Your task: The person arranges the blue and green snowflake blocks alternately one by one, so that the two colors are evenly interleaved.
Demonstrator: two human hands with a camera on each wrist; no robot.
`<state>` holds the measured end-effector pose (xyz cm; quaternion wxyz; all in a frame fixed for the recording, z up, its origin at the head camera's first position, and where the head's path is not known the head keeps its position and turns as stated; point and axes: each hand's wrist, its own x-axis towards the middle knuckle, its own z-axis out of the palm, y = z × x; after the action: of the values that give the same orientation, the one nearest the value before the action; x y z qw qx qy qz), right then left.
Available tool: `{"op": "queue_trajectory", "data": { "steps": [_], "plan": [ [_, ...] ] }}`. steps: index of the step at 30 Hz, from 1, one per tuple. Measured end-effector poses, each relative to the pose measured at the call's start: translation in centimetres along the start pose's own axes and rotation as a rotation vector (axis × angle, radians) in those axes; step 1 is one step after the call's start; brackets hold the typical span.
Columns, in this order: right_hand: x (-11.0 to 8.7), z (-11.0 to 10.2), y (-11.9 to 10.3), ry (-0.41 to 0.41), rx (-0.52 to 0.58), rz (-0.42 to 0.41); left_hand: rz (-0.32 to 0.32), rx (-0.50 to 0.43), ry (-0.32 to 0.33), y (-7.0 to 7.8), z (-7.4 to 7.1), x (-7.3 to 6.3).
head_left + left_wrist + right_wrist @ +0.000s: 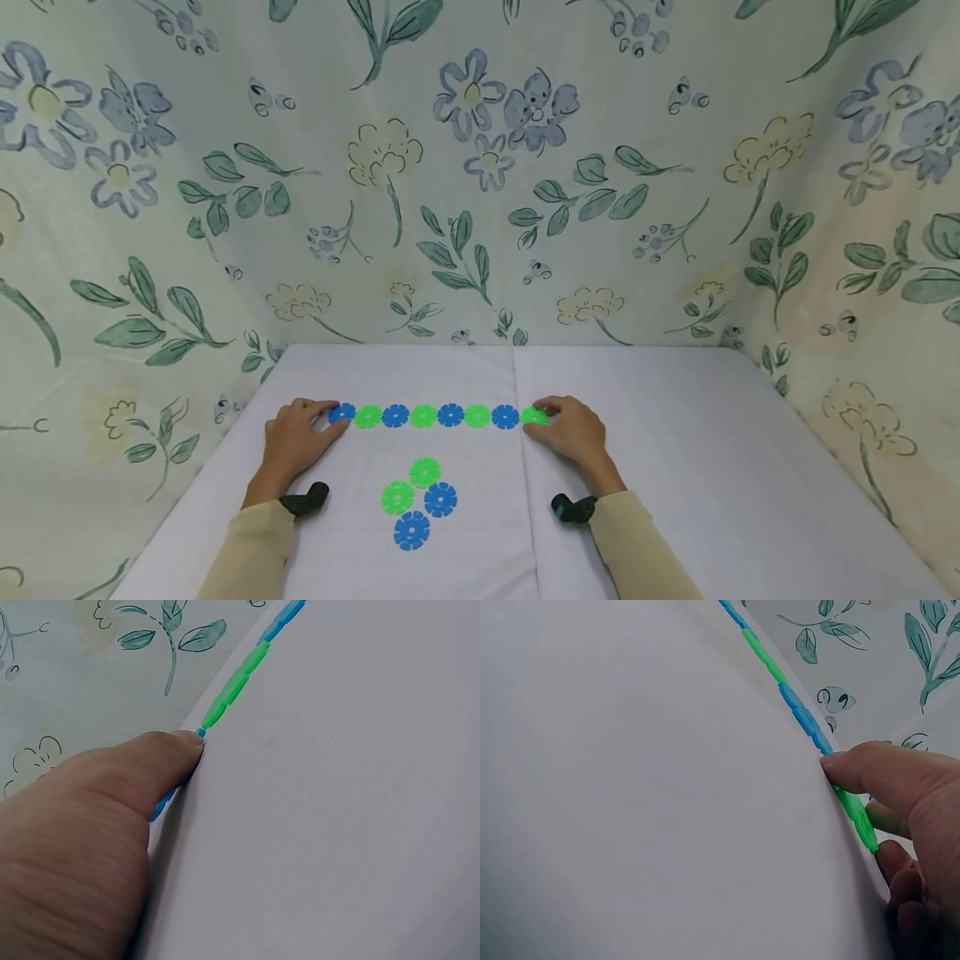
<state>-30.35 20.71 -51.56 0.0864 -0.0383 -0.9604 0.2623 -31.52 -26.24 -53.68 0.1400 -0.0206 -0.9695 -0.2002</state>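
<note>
A straight row of flat, notched plastic interlocking discs, alternating blue and green, runs from side to side on the white cloth. At its left end my left hand (297, 435) pinches the blue disc (342, 412) between thumb and fingers. At the right end my right hand (573, 430) pinches the green disc (533, 416) the same way. Between them lie further discs, among them a green disc (423, 417) and a blue disc (450, 415). In the left wrist view the thumb (169, 757) covers much of the end blue disc. The right thumb (855, 766) partly covers the end green disc.
Nearer me, below the row, lies a loose cluster of two green discs (397, 497) and two blue discs (412, 531). White cloth (675, 467) covers the table, with a crease right of centre. Floral fabric (465, 208) hangs behind and on both sides.
</note>
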Motion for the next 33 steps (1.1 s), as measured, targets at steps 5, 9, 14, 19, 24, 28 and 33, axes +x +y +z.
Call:
{"op": "queue_trajectory", "data": {
  "steps": [5,9,14,19,24,28,33],
  "plan": [
    [-0.1,-0.1,-0.1,-0.002,-0.003,0.0,-0.001,-0.01,0.008,0.1,0.1,-0.1],
    [0.0,-0.1,-0.1,-0.006,-0.006,0.002,-0.005,-0.011,0.008,0.1,0.1,-0.1],
    [0.0,0.0,0.1,-0.012,-0.009,0.003,-0.001,0.004,0.004,0.0,0.2,-0.1],
    [-0.1,-0.4,0.0,-0.022,0.009,0.002,0.0,0.009,0.012,-0.1,0.3,-0.1],
    [-0.2,-0.6,0.0,-0.018,0.065,0.016,-0.004,0.0,0.003,0.0,0.3,-0.1],
    [-0.1,-0.8,-0.1,-0.009,0.138,0.039,-0.009,-0.002,0.0,0.0,0.2,-0.1],
    [0.1,-1.4,-0.7,0.001,0.235,0.09,-0.01,-0.003,0.008,0.1,0.3,-0.1]
  ]
}}
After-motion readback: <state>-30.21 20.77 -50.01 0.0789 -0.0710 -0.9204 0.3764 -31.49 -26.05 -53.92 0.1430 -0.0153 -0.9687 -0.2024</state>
